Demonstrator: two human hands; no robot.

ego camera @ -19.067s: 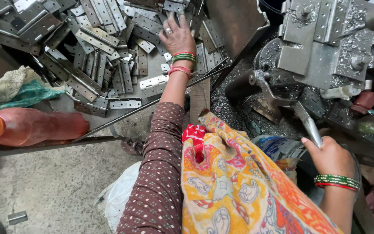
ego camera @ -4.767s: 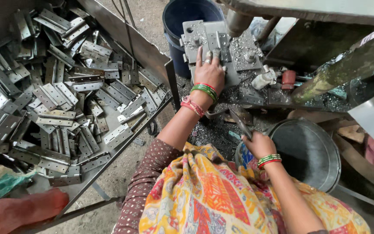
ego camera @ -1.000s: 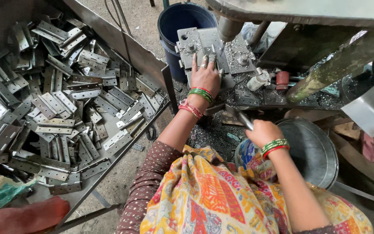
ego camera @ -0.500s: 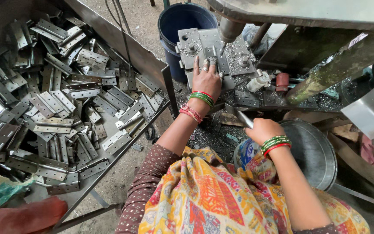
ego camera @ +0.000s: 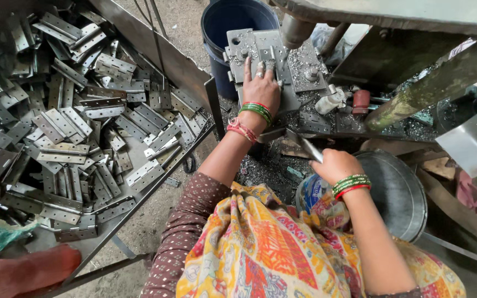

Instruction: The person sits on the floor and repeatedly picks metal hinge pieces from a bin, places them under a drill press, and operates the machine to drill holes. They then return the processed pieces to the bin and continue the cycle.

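My left hand [ego camera: 261, 85] rests flat on the grey metal die block [ego camera: 244, 47] of a press machine, fingers spread over a small metal piece I cannot make out clearly. My right hand [ego camera: 335, 164] is closed around the metal lever handle [ego camera: 307, 148] that sticks out below the die. Both wrists wear green and red bangles. A grey cylindrical ram [ego camera: 295, 28] hangs just above the die block, right of my left fingers.
A metal tray [ego camera: 155, 47] heaped with several flat hinge plates [ego camera: 78, 138] fills the left. A dark blue bucket [ego camera: 230, 19] stands behind the die. A round steel bowl [ego camera: 396, 193] sits by my right knee. Metal shavings litter the machine base.
My left hand has stayed on the die block, shifting its fingers slightly. My right hand remains on the lever. Long before, my left hand reached into the hinge tray.
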